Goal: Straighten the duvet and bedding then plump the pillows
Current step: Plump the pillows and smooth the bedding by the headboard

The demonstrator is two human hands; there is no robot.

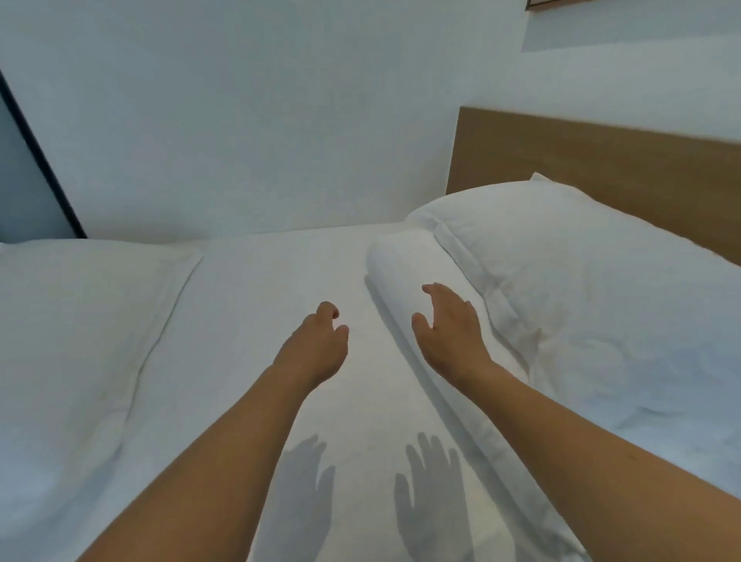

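A white bed sheet (260,289) covers the mattress across the middle of the view. One white pillow (581,289) lies at the right against the wooden headboard (601,160), with a second pillow (405,264) partly under its left side. The folded white duvet (72,341) lies at the left. My left hand (316,345) hovers above the sheet with fingers curled loosely, holding nothing. Above the lower pillow's edge my right hand (449,329) is spread, fingers apart, empty. Both hands cast shadows on the sheet below.
A white wall (240,120) runs along the far side of the bed. A dark frame edge (40,160) slants at the far left. A corner of a picture frame (629,4) shows at the top right.
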